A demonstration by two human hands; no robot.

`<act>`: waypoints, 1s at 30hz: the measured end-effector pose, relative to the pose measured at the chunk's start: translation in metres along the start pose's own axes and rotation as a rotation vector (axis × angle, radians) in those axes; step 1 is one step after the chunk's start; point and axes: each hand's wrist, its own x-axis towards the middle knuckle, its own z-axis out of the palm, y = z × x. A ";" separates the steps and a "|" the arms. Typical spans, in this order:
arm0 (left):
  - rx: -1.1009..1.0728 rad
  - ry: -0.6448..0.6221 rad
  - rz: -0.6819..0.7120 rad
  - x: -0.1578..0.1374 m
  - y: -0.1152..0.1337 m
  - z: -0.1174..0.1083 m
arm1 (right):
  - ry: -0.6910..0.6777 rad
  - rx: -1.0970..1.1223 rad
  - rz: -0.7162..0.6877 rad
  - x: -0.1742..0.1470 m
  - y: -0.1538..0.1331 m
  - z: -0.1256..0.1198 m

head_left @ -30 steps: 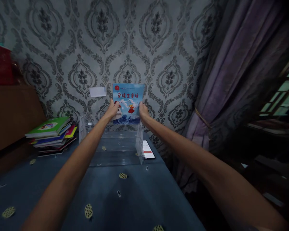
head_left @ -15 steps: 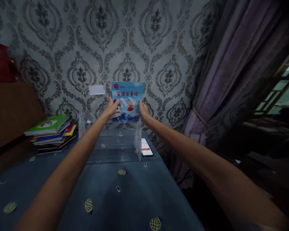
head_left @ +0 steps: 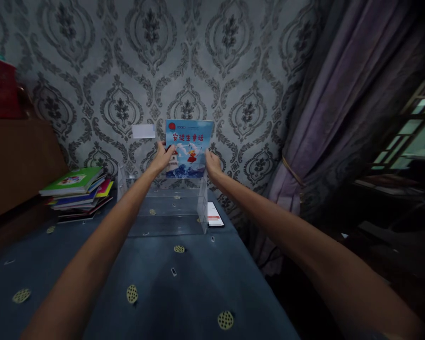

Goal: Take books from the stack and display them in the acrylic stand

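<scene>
A blue picture book (head_left: 188, 153) with red Chinese lettering stands upright, cover towards me, at the back of a clear plastic tiered rack (head_left: 170, 224). My left hand (head_left: 163, 157) grips the book's left edge, thumb on the cover. On the opposite edge, my right hand (head_left: 213, 163) is closed, its fingers partly hidden. The book's lower edge is at the rack's upper rear part; whether it rests there I cannot tell. The lower tiers of the rack hold no books.
A stack of books (head_left: 78, 191) with a green one on top lies left of the rack. A lit phone (head_left: 215, 215) lies by the rack's right side. The blue patterned tablecloth (head_left: 156, 283) reaches the wall. A purple curtain (head_left: 326, 108) hangs at right; a brown cabinet (head_left: 17, 160) stands left.
Both hands still hold the book at the rack's back, almost unmoved. The whole view has shifted slightly.
</scene>
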 end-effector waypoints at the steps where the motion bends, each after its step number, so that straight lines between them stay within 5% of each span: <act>1: 0.007 0.012 0.016 -0.003 0.001 -0.002 | 0.008 -0.013 0.012 -0.003 -0.001 -0.002; 8: 0.166 0.122 0.237 -0.059 -0.004 -0.039 | 0.035 -0.032 -0.026 -0.060 -0.001 -0.020; 15: 0.480 0.131 0.339 -0.134 -0.025 -0.095 | -0.214 -0.030 -0.229 -0.179 0.000 -0.038; 23: 0.899 0.320 -0.056 -0.152 -0.080 -0.178 | -0.628 0.054 -0.036 -0.309 0.018 -0.032; 26: 1.027 0.348 -0.306 -0.150 -0.104 -0.208 | -0.710 0.066 0.007 -0.331 0.020 -0.025; 30: 1.089 0.282 -0.433 -0.147 -0.125 -0.240 | -0.771 0.065 0.046 -0.341 0.023 -0.019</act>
